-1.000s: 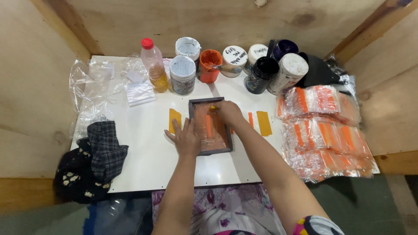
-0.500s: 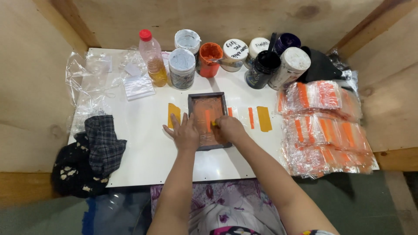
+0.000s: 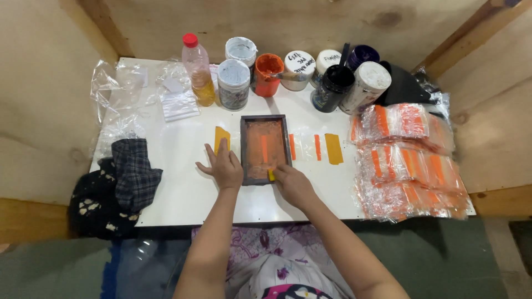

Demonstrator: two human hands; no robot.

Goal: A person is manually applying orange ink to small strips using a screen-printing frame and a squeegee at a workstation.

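Plywood walls box in the white table (image 3: 183, 194) where I work. At its middle lies a small dark-framed printing screen (image 3: 265, 149), its mesh stained orange. My left hand (image 3: 221, 166) lies flat beside the frame's left edge, fingers spread and holding nothing, pressing against the frame, over a yellow strip (image 3: 221, 135). My right hand (image 3: 292, 184) sits at the frame's near corner, fingers pinched on a small yellow squeegee (image 3: 271, 175), though I can see little of it. Paint jars (image 3: 269, 66) and a bottle (image 3: 198, 69) stand behind; bagged orange pieces (image 3: 407, 160) pile at right, a dark cloth (image 3: 130, 174) at left.
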